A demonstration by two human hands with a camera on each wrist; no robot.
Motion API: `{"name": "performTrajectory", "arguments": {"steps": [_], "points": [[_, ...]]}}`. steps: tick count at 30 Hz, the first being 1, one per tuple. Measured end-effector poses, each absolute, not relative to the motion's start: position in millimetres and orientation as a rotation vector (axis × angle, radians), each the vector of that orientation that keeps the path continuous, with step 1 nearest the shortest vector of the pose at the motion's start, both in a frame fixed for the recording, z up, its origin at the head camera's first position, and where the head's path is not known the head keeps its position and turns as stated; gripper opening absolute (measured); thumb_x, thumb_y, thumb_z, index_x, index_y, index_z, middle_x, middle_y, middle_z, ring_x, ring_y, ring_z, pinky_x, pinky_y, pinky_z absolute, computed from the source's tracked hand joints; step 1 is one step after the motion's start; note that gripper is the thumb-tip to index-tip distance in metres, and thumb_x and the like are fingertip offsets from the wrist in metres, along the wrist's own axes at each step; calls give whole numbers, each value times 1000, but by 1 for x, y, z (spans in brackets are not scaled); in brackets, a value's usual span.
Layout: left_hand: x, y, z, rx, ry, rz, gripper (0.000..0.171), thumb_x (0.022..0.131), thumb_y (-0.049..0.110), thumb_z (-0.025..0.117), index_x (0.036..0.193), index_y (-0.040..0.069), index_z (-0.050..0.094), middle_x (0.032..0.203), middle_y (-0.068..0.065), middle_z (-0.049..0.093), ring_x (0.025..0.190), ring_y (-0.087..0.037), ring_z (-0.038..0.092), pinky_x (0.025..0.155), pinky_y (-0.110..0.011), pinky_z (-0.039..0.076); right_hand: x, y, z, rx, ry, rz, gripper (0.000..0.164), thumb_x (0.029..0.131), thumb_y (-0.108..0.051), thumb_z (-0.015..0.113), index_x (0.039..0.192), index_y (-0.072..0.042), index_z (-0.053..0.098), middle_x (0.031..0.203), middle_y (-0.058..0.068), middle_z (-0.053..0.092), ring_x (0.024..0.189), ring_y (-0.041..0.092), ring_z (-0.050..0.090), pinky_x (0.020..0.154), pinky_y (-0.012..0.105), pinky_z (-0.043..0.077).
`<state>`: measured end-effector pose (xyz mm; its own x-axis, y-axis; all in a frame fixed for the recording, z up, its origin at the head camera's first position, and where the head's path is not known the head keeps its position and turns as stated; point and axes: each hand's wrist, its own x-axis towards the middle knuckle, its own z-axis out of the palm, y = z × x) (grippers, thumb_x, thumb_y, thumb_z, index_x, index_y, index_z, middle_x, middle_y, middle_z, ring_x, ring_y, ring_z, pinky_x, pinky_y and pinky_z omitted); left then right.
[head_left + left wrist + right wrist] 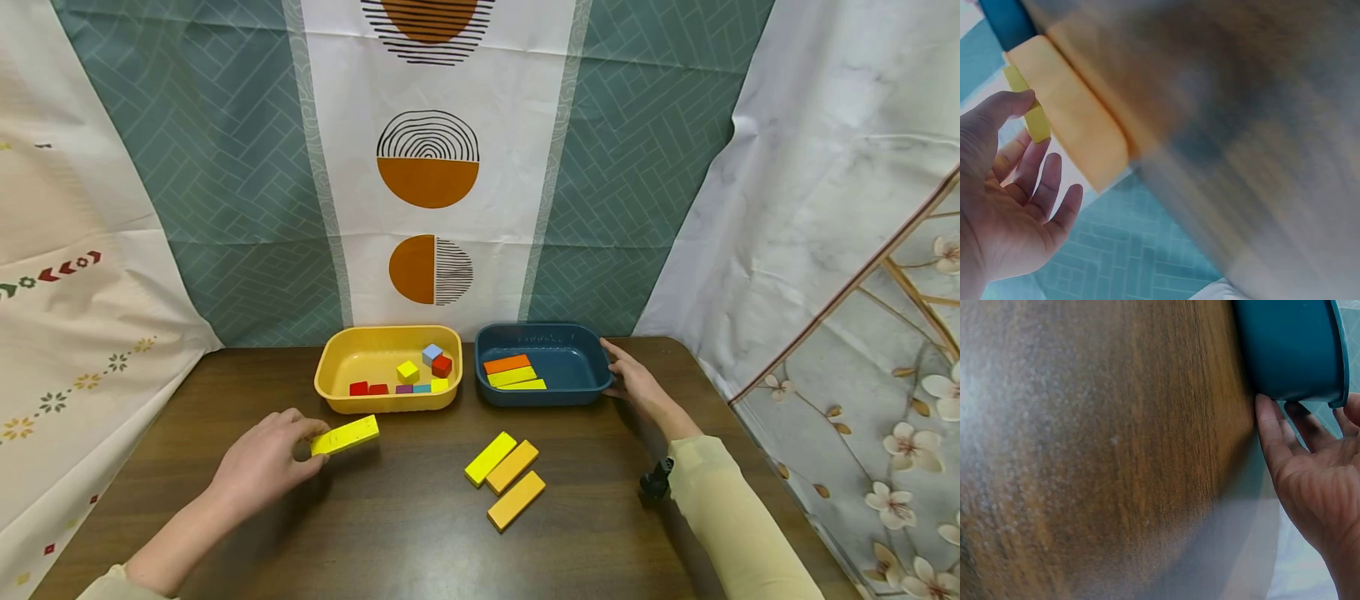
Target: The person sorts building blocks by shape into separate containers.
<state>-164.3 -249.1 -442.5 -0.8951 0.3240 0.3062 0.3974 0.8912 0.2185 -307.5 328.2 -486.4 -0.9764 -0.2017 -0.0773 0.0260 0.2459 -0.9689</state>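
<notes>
The yellow block [345, 435] is in my left hand [262, 458], up over the table [375, 542] and just on my side of the yellow box [388, 404]. I pinch one end of it, with my thumb on one side and fingertips on the other. The other end sticks out to the right, past my fingers. My last fingers are a bit bent and spread, away from the block. My right hand [636, 382] is at the right end of the blue box [543, 397]. Those fingers are loose and spread, not squeezed up, and their tips touch the outside of its wall. Small blocks [407, 372] lie in the yellow box. In the blue box there are three long blocks [512, 377], one orange and two yellow, over at the left end. Between my hands, on the table, lie one more yellow stick [491, 458] and two orange sticks [516, 501], all slanting the same way. The yellow stick is right beside the nearer orange one.
</notes>
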Motion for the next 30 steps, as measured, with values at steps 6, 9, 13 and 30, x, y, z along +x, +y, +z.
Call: {"name": "performTrajectory", "arguments": {"steps": [6, 9, 13, 30], "points": [[-166, -240, -429, -552, -2736, -420, 33, 76, 20, 86, 107, 14, 78, 87, 7, 60, 78, -13, 50, 65, -32, 46, -309, 328, -486, -150, 2326, -1813, 63, 106, -9, 27, 166, -19, 12, 171, 13, 0, 141, 46, 35, 111, 63, 35], [-168, -233, -424, -566, -2716, -427, 32, 76, 20, 85, 107, 15, 78, 88, 6, 62, 78, -14, 51, 65, -32, 46, -310, 329, -487, -153, 2324, -1814, 64, 106, -9, 27, 166, -19, 12, 171, 13, 0, 141, 46, 35, 111, 63, 35], [-174, -221, -417, -576, -2712, -459, 32, 77, 21, 84, 108, 14, 78, 91, 4, 64, 81, -16, 52, 67, -34, 47, -309, 329, -487, -161, 2319, -1822, 63, 106, -9, 27, 166, -19, 12, 171, 14, -1, 143, 46, 32, 111, 64, 35], [-207, -153, -391, -643, -2669, -632, 31, 82, 24, 82, 111, 14, 77, 92, 3, 62, 87, -19, 53, 73, -35, 48, -307, 329, -486, -200, 2312, -1825, 63, 106, -8, 26, 166, -17, 11, 170, 16, -2, 144, 48, 30, 111, 66, 33]]}}
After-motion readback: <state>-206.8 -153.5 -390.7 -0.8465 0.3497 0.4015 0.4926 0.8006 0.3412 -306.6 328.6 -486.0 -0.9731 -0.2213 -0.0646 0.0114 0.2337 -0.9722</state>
